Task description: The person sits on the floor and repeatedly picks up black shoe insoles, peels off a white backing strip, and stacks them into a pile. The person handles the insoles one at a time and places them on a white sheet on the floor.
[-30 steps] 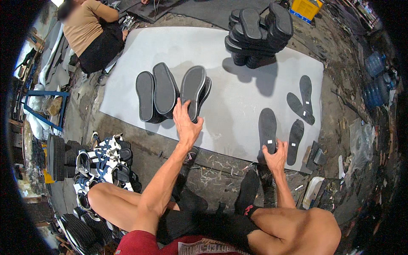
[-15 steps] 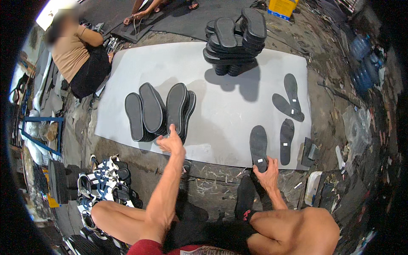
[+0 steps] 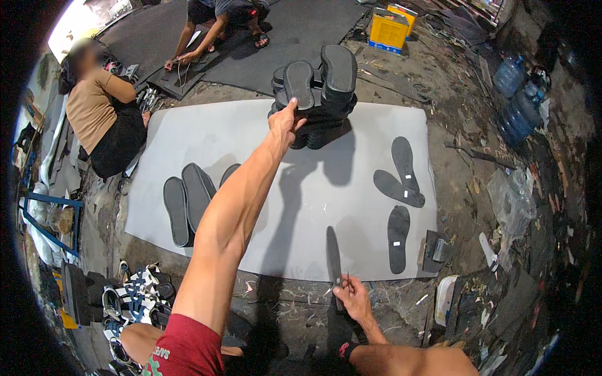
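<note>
My left hand (image 3: 288,125) reaches to the far side of the white sheet (image 3: 351,250). Its thumb presses on the top of a black shoe sole (image 3: 299,84), and the fingers curl under its near end. That sole lies on a tall pile of black soles (image 3: 338,78). Close to me, my right hand (image 3: 355,297) pinches a thin dark insole (image 3: 333,254), turned nearly edge-on. More soles (image 3: 179,210) stand in stacks at the sheet's left, partly hidden by my left forearm. Several flat insoles with small white labels, one of them a single insole (image 3: 398,241), lie at the right.
Dark blocks (image 3: 434,250) sit at the sheet's right corner. Strappy sandals (image 3: 141,297) are heaped at lower left. A seated person (image 3: 103,119) is at far left; another person's hands (image 3: 182,61) work beyond the sheet. Yellow cans (image 3: 387,31) and blue water bottles (image 3: 517,113) stand farther off.
My left hand has gone from the left stacks out to the far pile and taken hold of a sole. My right hand has raised the insole and turned it on edge.
</note>
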A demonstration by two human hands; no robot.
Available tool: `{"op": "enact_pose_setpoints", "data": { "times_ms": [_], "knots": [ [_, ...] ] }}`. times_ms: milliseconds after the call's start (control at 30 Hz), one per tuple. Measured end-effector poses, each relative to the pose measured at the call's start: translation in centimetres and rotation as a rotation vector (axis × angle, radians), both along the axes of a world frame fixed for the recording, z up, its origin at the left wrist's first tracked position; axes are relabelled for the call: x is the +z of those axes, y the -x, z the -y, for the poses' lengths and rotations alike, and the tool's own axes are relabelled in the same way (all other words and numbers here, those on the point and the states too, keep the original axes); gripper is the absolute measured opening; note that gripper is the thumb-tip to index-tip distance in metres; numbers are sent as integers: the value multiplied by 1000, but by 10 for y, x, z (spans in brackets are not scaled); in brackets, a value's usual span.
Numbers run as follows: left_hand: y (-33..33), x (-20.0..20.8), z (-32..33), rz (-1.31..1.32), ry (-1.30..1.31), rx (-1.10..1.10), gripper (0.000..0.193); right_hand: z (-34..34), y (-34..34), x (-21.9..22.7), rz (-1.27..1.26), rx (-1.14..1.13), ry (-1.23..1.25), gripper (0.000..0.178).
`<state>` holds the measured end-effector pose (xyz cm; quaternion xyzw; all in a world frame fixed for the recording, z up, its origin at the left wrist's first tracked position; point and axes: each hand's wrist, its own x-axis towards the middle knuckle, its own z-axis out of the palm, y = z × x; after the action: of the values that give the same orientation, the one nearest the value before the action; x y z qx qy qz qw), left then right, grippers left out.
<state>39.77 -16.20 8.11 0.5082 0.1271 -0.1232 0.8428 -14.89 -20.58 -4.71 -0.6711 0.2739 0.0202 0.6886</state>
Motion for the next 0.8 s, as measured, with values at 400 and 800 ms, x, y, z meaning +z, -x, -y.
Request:
{"op": "enact_pose_setpoints", "data": {
  "times_ms": [400,800],
  "knots": [
    [366,-85,-95,-150,-84,-7,35,50,-5,70,151,-25,165,72],
    [375,-99,-145,173,-998,-207,35,2,-105,65,206,57,756,83]
  ]
}}
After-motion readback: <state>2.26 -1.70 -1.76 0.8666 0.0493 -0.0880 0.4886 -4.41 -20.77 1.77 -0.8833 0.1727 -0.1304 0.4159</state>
